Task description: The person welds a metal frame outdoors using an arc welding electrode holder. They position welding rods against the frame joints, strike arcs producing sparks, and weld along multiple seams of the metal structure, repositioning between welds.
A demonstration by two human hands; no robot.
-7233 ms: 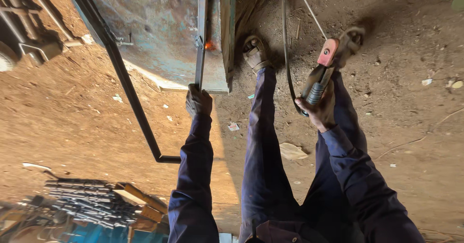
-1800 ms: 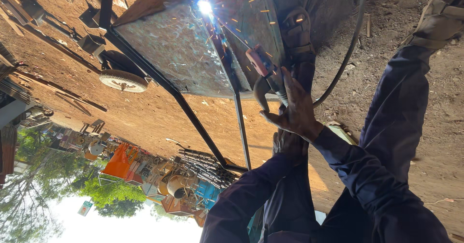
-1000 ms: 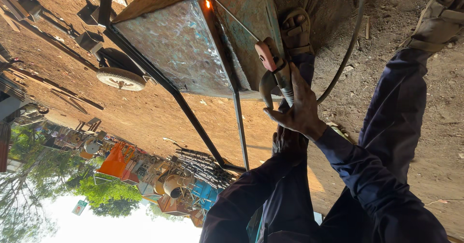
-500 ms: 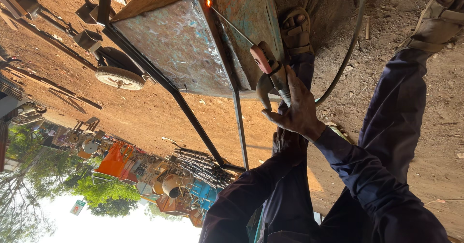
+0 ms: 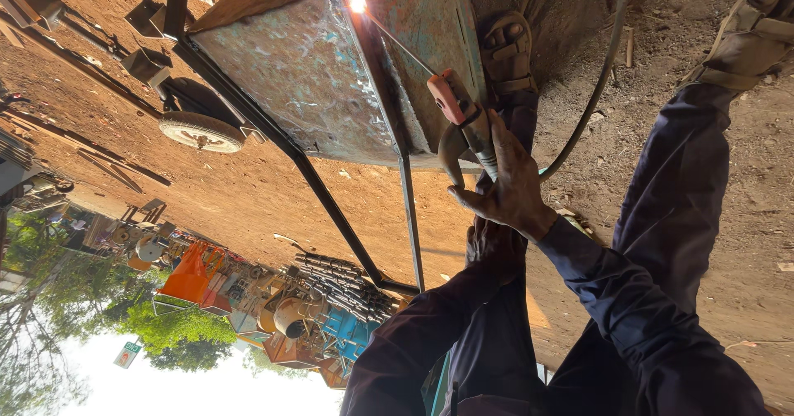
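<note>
Partly hidden left hand (image 5: 495, 246), right hand (image 5: 511, 186) gripping electrode holder (image 5: 460, 117), cable (image 5: 597, 85) cut off.

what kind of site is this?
Most likely an open-air welding yard on bare dirt. The right hand holds an electrode holder with a spark at a steel frame holding a metal sheet; metal rods lie stacked behind.

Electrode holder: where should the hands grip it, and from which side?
Grip the electrode holder by its rear handle, where the right hand wraps it now, coming from the cable end. The rod runs forward to the spark, so that end is probably hot.
</note>
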